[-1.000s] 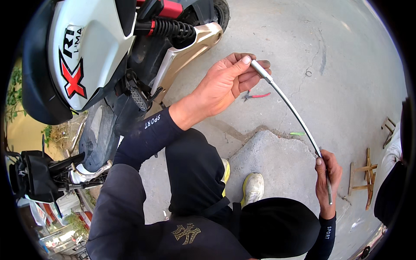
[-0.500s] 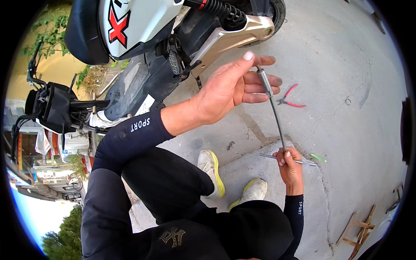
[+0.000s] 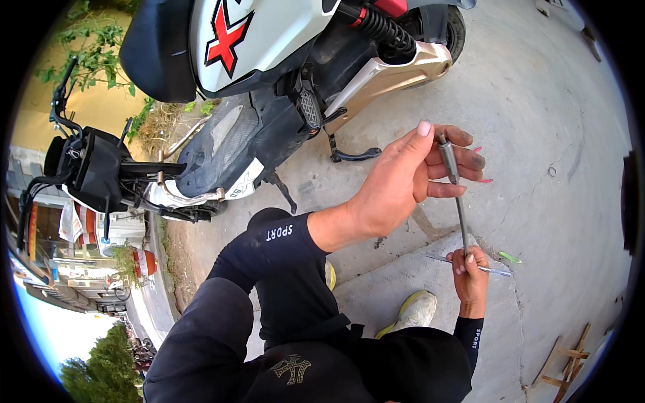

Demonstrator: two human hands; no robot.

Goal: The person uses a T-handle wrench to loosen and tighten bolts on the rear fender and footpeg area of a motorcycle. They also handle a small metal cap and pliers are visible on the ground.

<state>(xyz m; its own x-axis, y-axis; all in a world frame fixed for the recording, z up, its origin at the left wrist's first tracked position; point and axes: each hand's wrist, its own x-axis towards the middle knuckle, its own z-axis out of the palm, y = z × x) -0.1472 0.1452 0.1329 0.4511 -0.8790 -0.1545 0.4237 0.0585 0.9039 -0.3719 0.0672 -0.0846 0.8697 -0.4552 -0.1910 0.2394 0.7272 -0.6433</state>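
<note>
Silver-grey metal T-handled rod [image 3: 461, 218] with a thick cylindrical end [image 3: 449, 160] lay between the two hands, out in front of the person and above the pale grey concrete ground [image 3: 537, 201]. Long axis ran from the right hand [image 3: 471, 279] away and slightly leftward to the left hand [image 3: 400, 181]; the thin metal crossbar [image 3: 498, 271] stuck out on both sides of the right fist, athwart the shaft. Right hand was clenched around the junction of shaft and crossbar, so it sat at the near end and bore the rod. Left hand was unclenched, palm turned toward the rod, thumb raised clear, fingers stretched out behind the thick end; whether they touched the metal could not be told. So the rod passed to the right of the left palm, across its fingers, and led straight out of the right fist. Beyond the left fingertips, partly hidden, showed a pair of red-handled pliers [image 3: 486, 180] on the ground. A slim bright-green object [image 3: 510, 257] lay just beyond the crossbar's right end as viewed. White-and-black scooter [image 3: 269, 50] stood to the left, well apart from the rod.
</note>
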